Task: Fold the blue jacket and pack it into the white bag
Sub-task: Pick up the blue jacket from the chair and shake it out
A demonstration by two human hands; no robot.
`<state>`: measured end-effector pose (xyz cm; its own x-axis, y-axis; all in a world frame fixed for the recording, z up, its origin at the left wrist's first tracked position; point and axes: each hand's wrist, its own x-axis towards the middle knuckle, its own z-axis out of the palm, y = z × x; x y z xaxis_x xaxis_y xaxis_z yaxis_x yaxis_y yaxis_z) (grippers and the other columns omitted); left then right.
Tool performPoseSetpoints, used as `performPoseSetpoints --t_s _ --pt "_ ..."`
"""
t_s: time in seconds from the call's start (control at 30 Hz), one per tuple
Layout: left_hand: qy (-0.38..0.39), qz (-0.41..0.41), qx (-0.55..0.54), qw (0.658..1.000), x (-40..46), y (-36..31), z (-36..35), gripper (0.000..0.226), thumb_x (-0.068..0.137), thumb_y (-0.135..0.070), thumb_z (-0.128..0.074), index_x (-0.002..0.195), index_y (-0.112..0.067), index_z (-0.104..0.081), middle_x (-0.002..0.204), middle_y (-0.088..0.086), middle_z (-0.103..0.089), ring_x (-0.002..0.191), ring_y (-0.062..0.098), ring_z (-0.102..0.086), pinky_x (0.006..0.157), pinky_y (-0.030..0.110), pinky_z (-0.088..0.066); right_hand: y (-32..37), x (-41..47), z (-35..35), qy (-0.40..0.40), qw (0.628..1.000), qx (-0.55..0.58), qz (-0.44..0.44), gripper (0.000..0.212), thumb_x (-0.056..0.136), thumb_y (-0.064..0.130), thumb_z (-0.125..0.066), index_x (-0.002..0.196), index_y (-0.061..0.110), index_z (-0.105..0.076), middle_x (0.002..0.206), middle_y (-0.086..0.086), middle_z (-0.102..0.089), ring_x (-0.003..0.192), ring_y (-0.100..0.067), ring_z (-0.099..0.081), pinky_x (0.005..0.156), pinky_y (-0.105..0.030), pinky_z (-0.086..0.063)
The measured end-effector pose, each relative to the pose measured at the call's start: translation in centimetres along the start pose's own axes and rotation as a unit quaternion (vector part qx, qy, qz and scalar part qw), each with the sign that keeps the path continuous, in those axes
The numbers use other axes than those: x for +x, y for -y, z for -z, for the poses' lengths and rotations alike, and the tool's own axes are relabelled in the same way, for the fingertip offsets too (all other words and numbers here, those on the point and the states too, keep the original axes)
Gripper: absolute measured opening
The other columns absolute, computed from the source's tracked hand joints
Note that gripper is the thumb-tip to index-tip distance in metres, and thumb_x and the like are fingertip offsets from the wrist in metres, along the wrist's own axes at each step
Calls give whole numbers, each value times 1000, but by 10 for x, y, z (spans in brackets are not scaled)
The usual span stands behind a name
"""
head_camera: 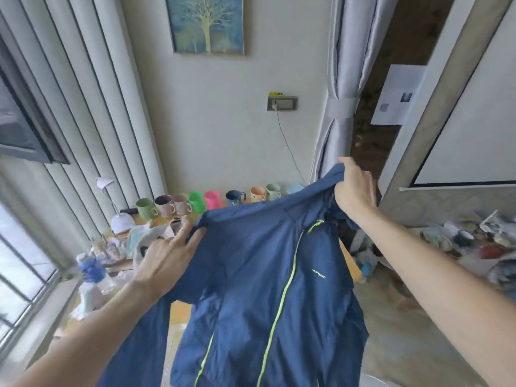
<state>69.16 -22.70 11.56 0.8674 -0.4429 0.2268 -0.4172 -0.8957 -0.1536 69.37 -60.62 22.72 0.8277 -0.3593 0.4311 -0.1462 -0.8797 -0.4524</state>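
Observation:
The blue jacket (251, 280) with a lime-green zip hangs unfolded in the air in front of me, its front facing me. My right hand (353, 188) is clenched on its right shoulder near the collar, held high. My left hand (167, 251) pinches the left shoulder seam between thumb and fingers, lower than the right, so the jacket tilts. A white bag-like bundle (145, 243) with dark print lies on the wooden table (181, 311) just behind my left hand; I cannot tell its shape.
A row of coloured mugs (195, 202) lines the table's far edge. A white lamp (121, 219) and a water bottle (95, 272) stand at the left by the window. Clutter (474, 244) lies on the floor at the right.

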Motion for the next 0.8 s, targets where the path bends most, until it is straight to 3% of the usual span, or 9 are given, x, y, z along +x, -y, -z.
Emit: performPoseSetpoints --t_s 0.17,0.27,0.37,0.53,0.63,0.7,0.8 --pt "17 -6 -3 1000 67 22 -43 83 60 15 -69 136 -12 -47 118 18 -61 36 36 -54 29 35 -41 8 76 -70 41 997 60 -7 66 95 -3 -38 157 11 -20 146 -23 -50 125 -44 -53 97 -43 -45" --pt "11 3 25 1000 117 41 -67 78 59 15 -71 132 -7 -58 121 18 -62 45 38 -57 30 30 -31 18 135 -122 58 993 100 13 73 94 -1 -38 159 16 -9 155 -15 -42 127 -39 -53 100 -42 -46" --pt "29 18 57 998 175 68 -92 73 61 13 -70 131 -8 -62 122 18 -64 39 35 -55 36 28 -23 29 201 -181 89 988 122 39 74 95 0 -38 159 16 -5 159 -13 -34 133 -36 -49 103 -40 -43" --pt "108 81 71 988 267 123 -161 75 60 18 -65 131 -3 -59 134 19 -56 34 36 -55 31 31 -36 39 303 -311 191 970 141 59 74 97 6 -42 159 15 -3 159 -14 -34 137 -35 -45 106 -42 -43" --pt "186 127 81 971 312 140 -200 74 71 13 -62 142 -1 -48 141 14 -50 53 38 -66 40 37 -47 40 345 -393 248 956 145 60 74 99 13 -42 159 17 1 159 -12 -33 137 -34 -46 105 -44 -45" --pt "203 171 99 959 339 142 -222 67 82 7 -54 146 -6 -37 140 8 -43 75 35 -70 50 40 -44 40 365 -440 264 951 149 58 75 99 14 -42 159 18 3 161 -11 -30 138 -33 -44 105 -46 -46" --pt "222 202 100 949 367 139 -248 64 84 9 -48 144 -8 -35 142 10 -39 87 38 -69 59 43 -46 28 376 -493 270 950 140 66 77 97 14 -42 158 22 3 162 -10 -28 138 -32 -45 103 -47 -48"
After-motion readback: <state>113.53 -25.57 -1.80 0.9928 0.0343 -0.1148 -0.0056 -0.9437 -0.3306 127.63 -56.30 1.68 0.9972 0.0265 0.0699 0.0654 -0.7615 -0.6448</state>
